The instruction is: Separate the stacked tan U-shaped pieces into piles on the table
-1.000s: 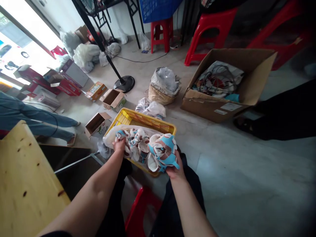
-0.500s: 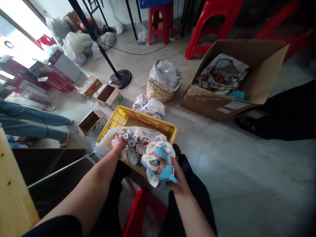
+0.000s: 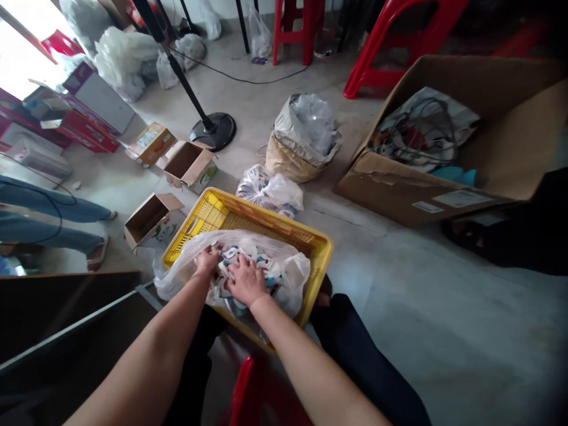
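Note:
A clear plastic bag lies open inside a yellow plastic crate in front of my knees. It is filled with small white, blue and brown cut pieces with curved, strap-like edges; their exact kind is unclear. At the bag's left side, my left hand has its fingers curled in among the pieces, and what they grip is hidden. My right hand lies palm down on the heap with its fingers spread, holding nothing that I can see.
Behind the crate sit a tied plastic bag and a sack of clear plastic. Small open cartons stand left, a large cardboard box with cables right. A black stand base and another person's legs are further off.
The clump of blue, white and brown pieces in my right hand has been let go into the bag. That hand has moved left onto the heap; my left hand stays at the bag's left side.

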{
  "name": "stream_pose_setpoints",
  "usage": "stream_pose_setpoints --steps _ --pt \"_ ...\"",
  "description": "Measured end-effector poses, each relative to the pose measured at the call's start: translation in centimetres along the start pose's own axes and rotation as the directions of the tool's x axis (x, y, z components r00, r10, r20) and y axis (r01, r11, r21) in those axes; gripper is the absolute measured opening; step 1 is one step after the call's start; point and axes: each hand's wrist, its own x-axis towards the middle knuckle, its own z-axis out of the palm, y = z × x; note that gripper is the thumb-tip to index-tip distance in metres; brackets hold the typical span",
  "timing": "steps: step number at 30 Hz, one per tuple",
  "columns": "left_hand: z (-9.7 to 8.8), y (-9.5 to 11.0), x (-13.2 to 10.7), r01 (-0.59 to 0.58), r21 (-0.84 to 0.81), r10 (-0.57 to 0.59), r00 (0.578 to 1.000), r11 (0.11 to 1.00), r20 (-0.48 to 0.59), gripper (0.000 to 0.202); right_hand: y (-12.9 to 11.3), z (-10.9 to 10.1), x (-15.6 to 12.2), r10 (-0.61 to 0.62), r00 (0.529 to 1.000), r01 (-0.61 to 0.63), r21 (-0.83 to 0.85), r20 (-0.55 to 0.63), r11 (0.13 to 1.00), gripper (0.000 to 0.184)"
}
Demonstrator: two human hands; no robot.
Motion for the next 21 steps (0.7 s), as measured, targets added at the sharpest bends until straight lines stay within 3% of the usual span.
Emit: stream_pose_setpoints --steps 4,8,10,12,14,15,16,18,19,21 --pt "1.8 0.3 -0.9 -0.058 0.148 0.049 0.997 0.987 0.063 0.058 3.3 4.7 3.2 0.081 0.997 -0.082 -0.105 -0.014 0.991 0.031" --pt "0.9 0.7 -3.2 -0.272 0.28 0.228 0.957 0.921 0.179 0.056 5.4 5.9 4.9 0.114 0.993 -0.114 -0.101 -0.012 0.988 0.031" --pt "-0.7 1.3 -4.3 -0.47 0.289 0.393 0.874 0.834 0.286 0.041 5.2 5.5 4.8 0.106 0.994 -0.107 -0.076 -0.017 0.991 0.03" --pt "-2.8 2.3 -5.2 -0.657 0.247 0.552 0.741 0.712 0.382 0.025 4.5 4.8 4.1 0.078 0.997 -0.079 -0.058 -0.028 0.995 0.031" --pt "-5.1 3.2 -5.7 -0.772 0.209 0.663 0.626 0.6 0.411 0.023 3.7 4.1 2.7 0.038 0.997 -0.043 -0.058 -0.074 0.997 0.03" --pt "-6.2 3.6 -5.7 -0.8 0.208 0.699 0.595 0.563 0.396 0.027 3.4 3.7 1.8 0.008 0.993 -0.015 -0.058 -0.118 0.998 0.029" --pt "-7.3 4.0 -5.7 -0.808 0.224 0.724 0.588 0.544 0.361 0.033 3.2 3.3 0.9 -0.025 0.985 0.016 -0.053 -0.172 0.998 0.026" --pt "-9.0 4.2 -5.3 -0.748 0.321 0.723 0.656 0.582 0.219 0.043 3.4 2.6 -0.8 -0.051 0.96 0.047 -0.023 -0.277 0.999 0.022" --pt "-9.7 4.2 -5.1 -0.679 0.379 0.694 0.71 0.628 0.121 0.047 3.7 2.4 -1.6 -0.001 0.949 0.004 0.009 -0.316 1.0 0.022" --pt "-10.5 3.7 -4.7 -0.498 0.444 0.574 0.818 0.745 -0.044 0.059 4.6 2.1 -2.6 0.247 0.907 -0.228 0.097 -0.341 0.969 0.026"
